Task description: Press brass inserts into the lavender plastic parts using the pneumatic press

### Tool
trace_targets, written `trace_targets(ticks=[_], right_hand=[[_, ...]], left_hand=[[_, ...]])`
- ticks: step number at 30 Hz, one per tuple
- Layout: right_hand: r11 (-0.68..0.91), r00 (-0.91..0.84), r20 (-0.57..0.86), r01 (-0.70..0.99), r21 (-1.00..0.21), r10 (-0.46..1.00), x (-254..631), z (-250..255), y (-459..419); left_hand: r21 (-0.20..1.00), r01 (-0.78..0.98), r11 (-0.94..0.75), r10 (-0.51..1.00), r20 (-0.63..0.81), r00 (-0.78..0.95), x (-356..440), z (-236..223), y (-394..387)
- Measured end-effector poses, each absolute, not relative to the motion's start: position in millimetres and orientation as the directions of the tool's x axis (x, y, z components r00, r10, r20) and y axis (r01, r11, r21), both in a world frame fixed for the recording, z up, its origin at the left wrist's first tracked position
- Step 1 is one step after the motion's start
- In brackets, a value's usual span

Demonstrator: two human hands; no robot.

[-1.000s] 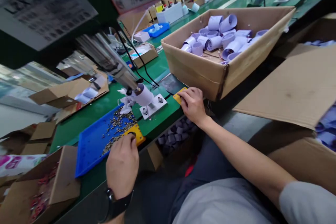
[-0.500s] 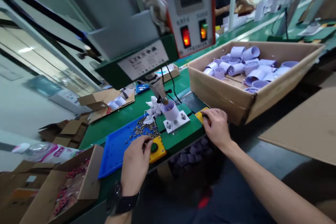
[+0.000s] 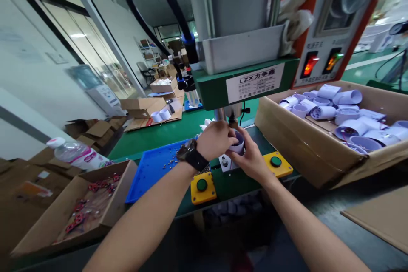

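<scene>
Pale purple, open-topped cup [image 3: 237, 146].

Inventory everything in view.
Press: 1, green, centre
Control box: 1, orange, upper right
Button boxes: 2, yellow, bench front
Large tray: 1, blue, left of press
Cylinder: 1, lilac, under press
Carton: 1, brown, right; many lilac cylinders
Small carton: 1, brown, lower left; red parts
Bottle: 1, pink label, left
Water dispenser: 1, pale, rear left
Bench: 1, green, centre
Back cartons: several, brown, left
Left hand: 1, black watch, at cylinder
Right hand: 1, around cylinder
</scene>
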State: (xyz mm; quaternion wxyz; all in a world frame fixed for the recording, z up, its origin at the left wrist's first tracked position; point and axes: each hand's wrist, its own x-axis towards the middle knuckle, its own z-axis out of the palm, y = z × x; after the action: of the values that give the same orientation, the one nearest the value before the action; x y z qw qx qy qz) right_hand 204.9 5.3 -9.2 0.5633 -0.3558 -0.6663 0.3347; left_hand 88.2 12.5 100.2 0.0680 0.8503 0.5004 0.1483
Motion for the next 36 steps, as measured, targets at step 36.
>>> trace_targets(ticks=[36], right_hand=[[0.412,-0.027,0.660,0.801,-0.435,0.750,308.8,-82.1,-29.8]], left_hand=[[0.119,0.967,-0.226,0.943,0.275,0.186,26.4,22.9,-107.9]])
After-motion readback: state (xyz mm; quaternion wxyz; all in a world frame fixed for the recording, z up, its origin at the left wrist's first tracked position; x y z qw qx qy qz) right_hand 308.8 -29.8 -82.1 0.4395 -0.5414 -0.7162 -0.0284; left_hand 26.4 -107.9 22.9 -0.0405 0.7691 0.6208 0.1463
